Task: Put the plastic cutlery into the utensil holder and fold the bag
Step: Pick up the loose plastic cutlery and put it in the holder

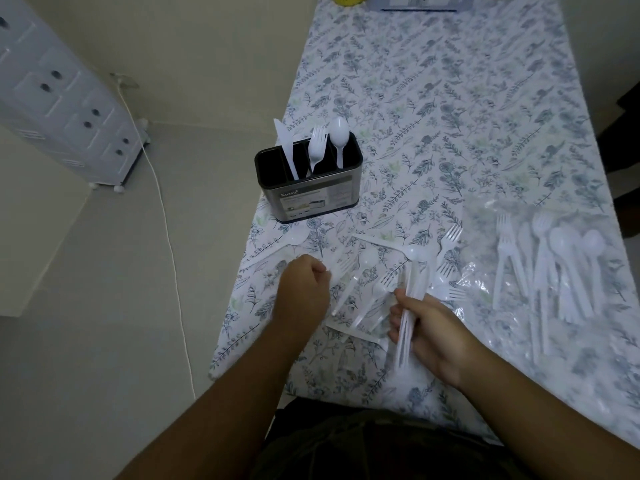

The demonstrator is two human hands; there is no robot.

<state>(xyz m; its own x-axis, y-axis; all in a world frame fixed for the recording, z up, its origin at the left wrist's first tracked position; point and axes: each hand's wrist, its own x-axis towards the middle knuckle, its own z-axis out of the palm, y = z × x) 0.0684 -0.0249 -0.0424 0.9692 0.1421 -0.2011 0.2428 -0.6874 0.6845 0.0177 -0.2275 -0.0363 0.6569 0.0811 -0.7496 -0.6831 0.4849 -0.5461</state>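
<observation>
1. Head view: a bundle of white cutlery (410, 303) is gripped by the curled fingers (398, 315) of the right hand (436, 334).
2. The left hand (304, 284) is held curled over the counter (450, 116); whether anything is pinched cannot be told.
3. The utensil holder (308, 183) stands at the counter's left edge, containing a knife (286, 148), forks (317, 148) and a spoon (338, 138).
4. The bag (554, 268) lies flat to the right, with cutlery inside.

utensil holder (309, 188): brushed metal wall with a dull sheen, dark matt rim, paper label. cutlery (550, 268): white, smooth, slightly translucent plastic. bag (485, 282): clear, glossy, crinkled plastic film. tabletop (450, 98): covered by a smooth leaf-printed cloth, faintly shiny.
</observation>
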